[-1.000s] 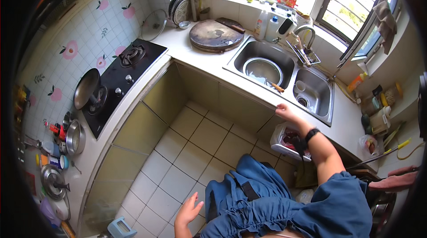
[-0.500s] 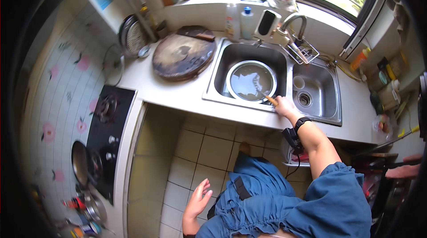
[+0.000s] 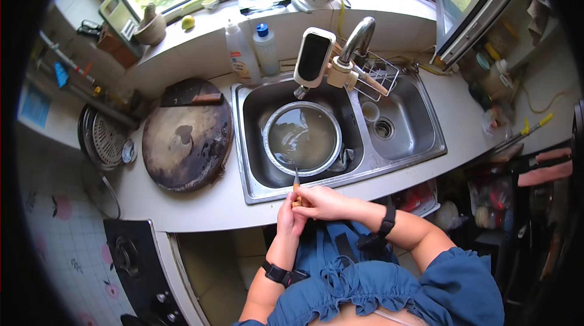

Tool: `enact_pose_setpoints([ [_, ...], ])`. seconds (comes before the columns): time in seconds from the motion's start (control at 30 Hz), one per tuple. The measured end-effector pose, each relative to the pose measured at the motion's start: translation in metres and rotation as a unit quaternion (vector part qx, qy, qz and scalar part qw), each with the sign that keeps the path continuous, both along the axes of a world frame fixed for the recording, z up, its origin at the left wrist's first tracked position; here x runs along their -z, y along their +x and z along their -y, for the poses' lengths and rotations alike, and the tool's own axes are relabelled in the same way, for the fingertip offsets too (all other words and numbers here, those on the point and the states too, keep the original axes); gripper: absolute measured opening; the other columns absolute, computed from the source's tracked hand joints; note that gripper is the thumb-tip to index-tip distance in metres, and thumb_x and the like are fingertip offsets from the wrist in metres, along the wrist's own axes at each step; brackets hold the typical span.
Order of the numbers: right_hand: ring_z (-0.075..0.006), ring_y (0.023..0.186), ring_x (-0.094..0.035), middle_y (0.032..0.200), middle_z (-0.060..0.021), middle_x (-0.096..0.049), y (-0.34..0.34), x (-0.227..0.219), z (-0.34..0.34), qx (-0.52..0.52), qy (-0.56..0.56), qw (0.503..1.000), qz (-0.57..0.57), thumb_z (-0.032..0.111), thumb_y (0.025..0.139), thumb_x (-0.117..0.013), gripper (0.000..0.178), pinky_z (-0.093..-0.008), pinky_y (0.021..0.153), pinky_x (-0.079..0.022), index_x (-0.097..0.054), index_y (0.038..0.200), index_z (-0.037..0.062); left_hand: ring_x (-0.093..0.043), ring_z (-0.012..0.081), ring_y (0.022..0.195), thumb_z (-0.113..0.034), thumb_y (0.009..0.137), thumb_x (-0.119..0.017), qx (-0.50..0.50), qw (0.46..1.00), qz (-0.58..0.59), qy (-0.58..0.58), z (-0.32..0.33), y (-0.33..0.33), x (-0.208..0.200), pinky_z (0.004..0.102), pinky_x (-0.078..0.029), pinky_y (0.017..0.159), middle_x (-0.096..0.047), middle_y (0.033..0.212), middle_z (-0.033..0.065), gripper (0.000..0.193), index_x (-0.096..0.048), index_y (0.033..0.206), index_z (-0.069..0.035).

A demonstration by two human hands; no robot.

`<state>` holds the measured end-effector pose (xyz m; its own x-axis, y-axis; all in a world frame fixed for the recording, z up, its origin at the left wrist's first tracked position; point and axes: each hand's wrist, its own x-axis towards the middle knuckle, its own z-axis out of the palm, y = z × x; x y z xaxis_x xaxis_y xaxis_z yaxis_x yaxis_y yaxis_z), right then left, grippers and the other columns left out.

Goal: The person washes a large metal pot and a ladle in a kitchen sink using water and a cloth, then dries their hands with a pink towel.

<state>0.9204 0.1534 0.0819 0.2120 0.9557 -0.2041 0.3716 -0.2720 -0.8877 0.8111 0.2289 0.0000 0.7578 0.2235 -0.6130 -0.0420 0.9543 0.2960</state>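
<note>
My right hand (image 3: 322,202) grips a small tool with a wooden handle (image 3: 296,184) and a thin metal end, its exact kind unclear. Closed against the right fingers, my left hand (image 3: 290,216) also holds the handle. Both hands meet at the counter's front edge, with the tool pointing toward a round metal basin (image 3: 267,137). Cloudy water fills that basin, which sits in the larger left sink bowl (image 3: 250,110). A dark, crumpled-looking thing (image 3: 345,157) lies beside the basin, partly hidden.
Left of the sink lies a thick round chopping board (image 3: 182,158) with a cleaver (image 3: 198,99) on it. The faucet (image 3: 365,31) rises behind the sink beside a wire rack (image 3: 386,76). A white cup (image 3: 370,112) stands in the right bowl. Bottles (image 3: 266,49) line the back.
My left hand, open and low by my body before, has come up to the tool. My right hand has brought the tool back from the sink's front edge. The view has shifted closer to the sink.
</note>
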Motion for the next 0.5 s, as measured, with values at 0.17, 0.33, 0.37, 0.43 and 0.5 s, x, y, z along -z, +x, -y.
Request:
enact_pose_setpoints([
  [0.17,-0.0165,0.061,-0.058,0.072,-0.0124,-0.059,0.06,-0.008,0.022,0.111,-0.08,0.987,-0.087,0.021,0.079,-0.052,0.023,-0.0301,0.058,-0.047,-0.055,0.089,0.0,-0.044,0.0094,0.056,-0.024,0.086,-0.047,0.058,0.981,0.013,-0.187,-0.056,0.013,0.016,0.0169,-0.04,0.043,-0.045,0.072,0.0051,0.02,-0.04,0.087,-0.006],
  [0.33,-0.0286,0.086,-0.055,0.091,-0.018,-0.057,0.123,0.069,0.045,0.08,-0.281,0.952,0.096,0.022,0.077,-0.049,0.032,-0.0336,0.076,-0.044,-0.053,0.102,0.0014,-0.045,0.0093,0.055,-0.019,0.083,-0.05,0.267,0.958,-0.069,0.085,-0.09,0.007,-0.016,0.0168,-0.037,0.04,-0.045,0.071,0.0039,0.021,-0.04,0.095,-0.005],
  [0.37,-0.0323,0.092,-0.052,0.097,-0.0202,-0.055,0.129,0.089,0.041,0.042,-0.32,0.941,0.102,0.024,0.075,-0.049,0.036,-0.0357,0.08,-0.042,-0.053,0.104,0.0023,-0.046,0.0092,0.055,-0.018,0.083,-0.05,0.306,0.94,-0.059,0.141,-0.099,-0.002,-0.013,0.0172,-0.036,0.04,-0.045,0.07,0.0036,0.025,-0.039,0.1,-0.004],
  [0.43,-0.0308,0.108,-0.044,0.12,-0.0173,-0.043,0.133,0.114,0.027,-0.031,-0.477,0.872,0.111,0.014,0.074,-0.042,0.044,-0.0371,0.089,-0.037,-0.045,0.117,0.0066,-0.047,0.0086,0.054,-0.015,0.083,-0.05,0.318,0.924,-0.096,0.188,-0.115,-0.016,-0.02,0.0185,-0.037,0.041,-0.046,0.068,0.0032,0.037,-0.034,0.113,-0.001],
  [0.5,-0.0301,0.116,-0.036,0.13,-0.0167,-0.031,0.132,0.139,0.021,-0.046,-0.513,0.845,0.146,0.014,0.075,-0.041,0.046,-0.0388,0.094,-0.033,-0.042,0.12,0.0087,-0.048,0.0117,0.05,-0.014,0.083,-0.05,0.389,0.856,-0.081,0.331,-0.134,-0.026,-0.024,0.0224,-0.039,0.044,-0.047,0.064,0.0025,0.044,-0.03,0.119,0.001],
])
